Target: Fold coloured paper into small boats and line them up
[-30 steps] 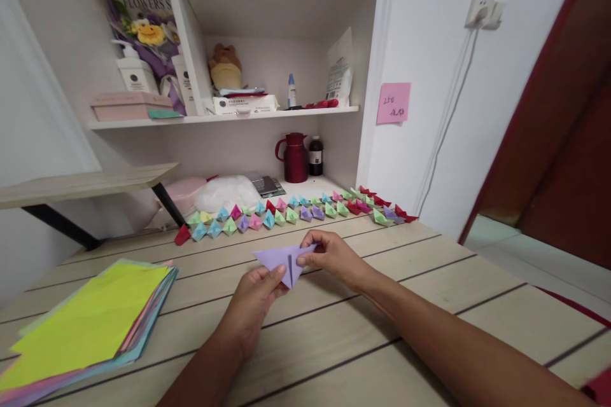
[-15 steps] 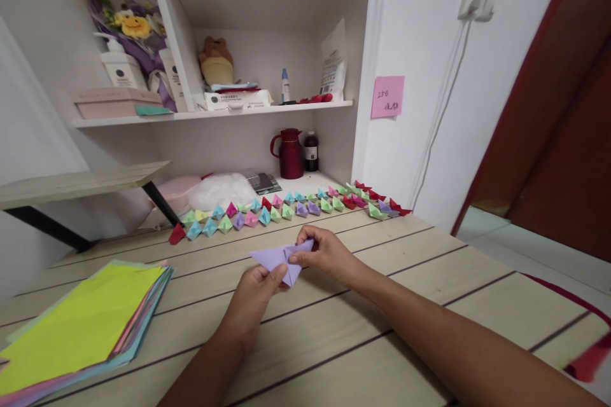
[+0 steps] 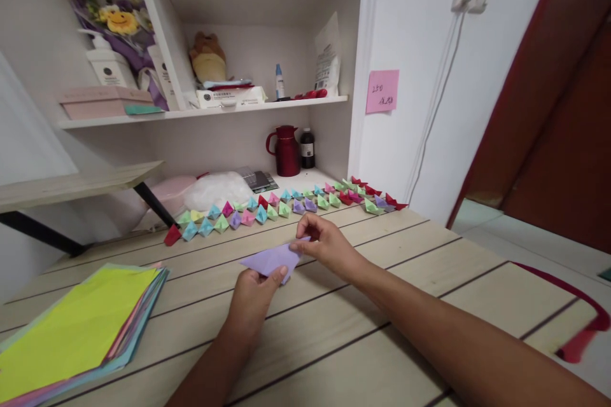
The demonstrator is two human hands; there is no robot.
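Observation:
A folded sheet of purple paper (image 3: 270, 261), roughly triangular with a long point to the left, is held just above the wooden table. My left hand (image 3: 255, 292) pinches its lower edge, thumb on top and fingers underneath. At the upper right corner, my right hand (image 3: 327, 245) grips the paper between thumb and forefinger. Beyond the hands, rows of small folded paper boats (image 3: 248, 217) in many colours stand along the back of the table.
To the left lies a stack of coloured paper (image 3: 90, 318), yellow on top. A small raised shelf (image 3: 76, 184) on black legs stands behind it. A red jug (image 3: 287, 152) and dark bottle (image 3: 307, 149) sit at the back. A pink note (image 3: 382, 91) hangs on the wall.
The purple paper's front now shows a smoother face; the creased flap seen before is no longer visible. My right hand's grip has shifted slightly upward. The view has turned a little to the right.

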